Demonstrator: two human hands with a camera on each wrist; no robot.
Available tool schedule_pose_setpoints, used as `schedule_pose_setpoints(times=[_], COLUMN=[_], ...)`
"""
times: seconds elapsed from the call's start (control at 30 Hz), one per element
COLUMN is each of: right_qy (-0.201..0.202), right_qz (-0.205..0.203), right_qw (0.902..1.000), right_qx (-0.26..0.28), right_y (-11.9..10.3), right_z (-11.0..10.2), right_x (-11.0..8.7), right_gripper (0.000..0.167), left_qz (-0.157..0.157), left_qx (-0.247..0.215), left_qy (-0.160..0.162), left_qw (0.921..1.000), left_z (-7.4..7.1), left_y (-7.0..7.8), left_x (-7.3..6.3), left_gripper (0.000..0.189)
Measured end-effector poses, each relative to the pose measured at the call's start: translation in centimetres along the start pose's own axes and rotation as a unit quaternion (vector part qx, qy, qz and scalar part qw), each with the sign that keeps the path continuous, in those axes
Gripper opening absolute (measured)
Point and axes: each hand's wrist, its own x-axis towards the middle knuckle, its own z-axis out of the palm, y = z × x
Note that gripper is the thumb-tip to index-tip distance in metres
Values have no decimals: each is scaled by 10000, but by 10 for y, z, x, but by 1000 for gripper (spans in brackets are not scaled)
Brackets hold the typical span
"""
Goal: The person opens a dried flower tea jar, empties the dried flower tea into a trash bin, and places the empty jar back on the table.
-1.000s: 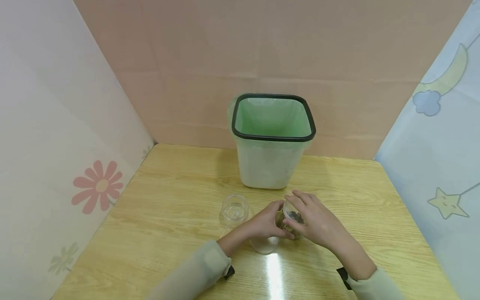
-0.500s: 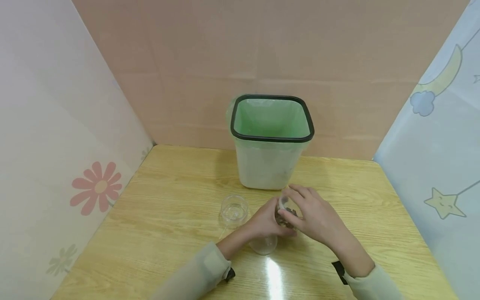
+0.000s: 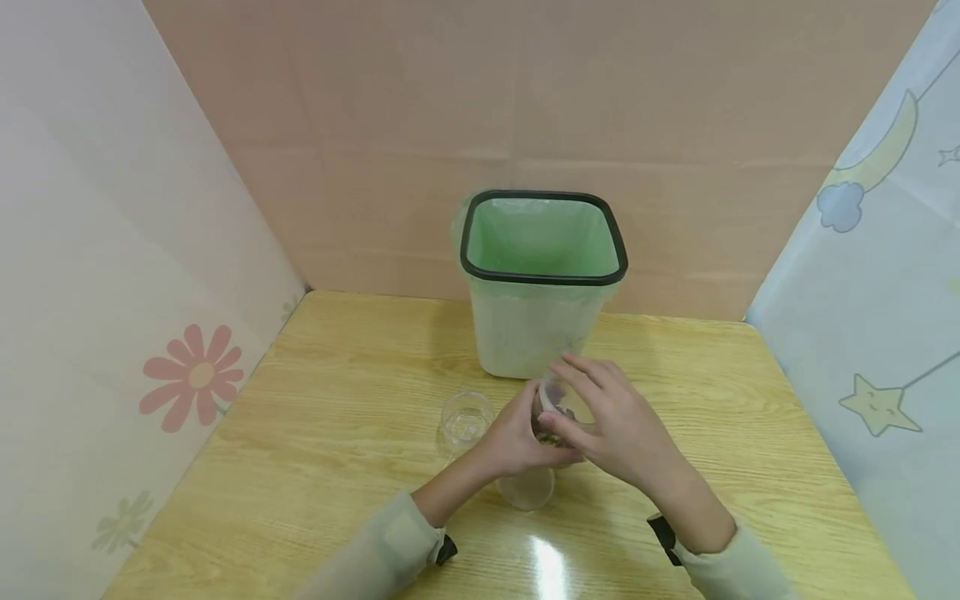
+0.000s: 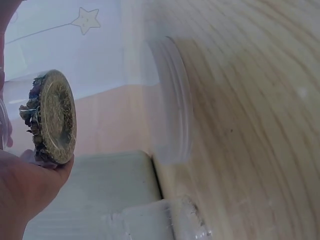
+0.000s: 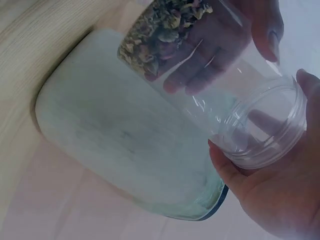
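Observation:
A clear jar (image 5: 200, 82) holds dried flowers and leaves packed at its bottom, also visible through its base in the left wrist view. My left hand (image 3: 517, 437) grips the jar's body from the left. Thumb and fingers of my right hand (image 3: 618, 425) hold the jar around its uncovered, threaded mouth (image 5: 265, 125). The jar is tilted and raised over the table, just in front of the bin. Below the left hand lies a round translucent lid (image 3: 527, 490), ridged at its side in the left wrist view.
A whitish bin (image 3: 536, 329) with a green liner and black rim (image 3: 543, 277) stands behind the hands. A second clear container (image 3: 467, 418) is on the wooden table (image 3: 360, 358), left of the hands. Patterned walls enclose both sides.
Both hands have shifted left and slightly toward the bin with the jar between them. The lid, second container and bin have stayed in place.

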Motion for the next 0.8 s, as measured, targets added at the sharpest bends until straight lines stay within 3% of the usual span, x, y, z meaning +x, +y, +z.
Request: schedule_pose_setpoints(times=[0.23, 0.5, 0.67, 0.8], right_qy=[318, 338, 412, 232], right_qz=[-323, -510, -788, -896], right_qw=[9985, 9961, 9908, 9857], right_qx=[292, 638, 1019, 1406], right_y=[-6, -12, -14, -16], right_z=[7, 7, 6, 2], right_x=[4, 5, 5, 4], right_gripper=[60, 62, 54, 49], left_qz=[238, 330, 374, 417], left_qx=[82, 703, 667, 476], left_qy=[1, 35, -316, -691], left_qw=[9997, 9970, 9966, 9956], left_z=[-4, -7, -11, -13], left_y=[5, 10, 12, 14], left_x=[-7, -15, -17, -19], left_gripper=[78, 90, 91, 90])
